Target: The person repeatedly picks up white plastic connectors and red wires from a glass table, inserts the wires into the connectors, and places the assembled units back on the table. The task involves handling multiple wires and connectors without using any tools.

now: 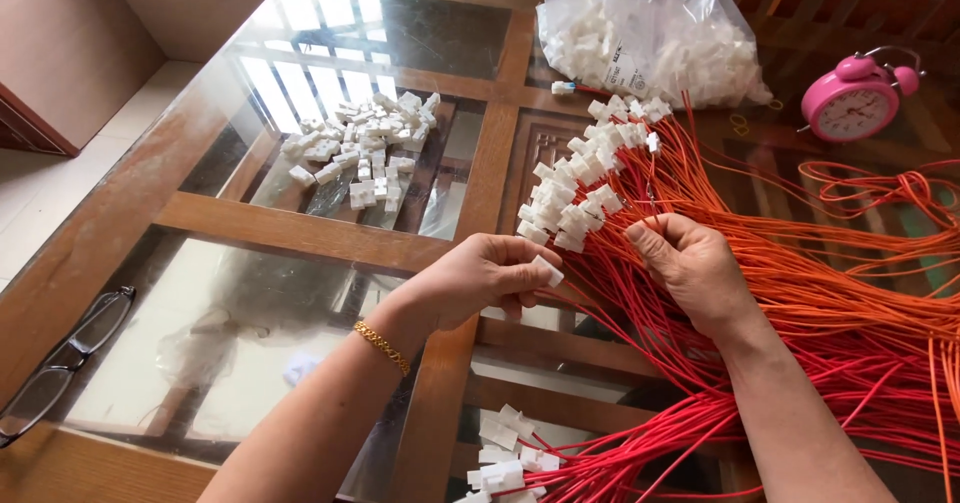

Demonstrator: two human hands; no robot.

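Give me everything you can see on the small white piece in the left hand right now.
The white connector piece is a small blocky housing, plastic by its look, pinched at the fingertips of the left hand. It tilts, one end poking out toward the red-orange wires, just below the cluster of already fitted white connectors. Whether a wire is seated in it cannot be told.

I saw a small white plastic connector (547, 271), blocky and rectangular, pinched at the fingertips of my left hand (478, 281) just above the counter (300, 231). It sat tilted, its far end pointing toward the red wires (800, 303). Those wires lay in a thick fanned bundle across the right side, my right hand (690, 266) resting on them. Many of them ended in a cluster of fitted white connectors (580, 188) just beyond the pinched piece.
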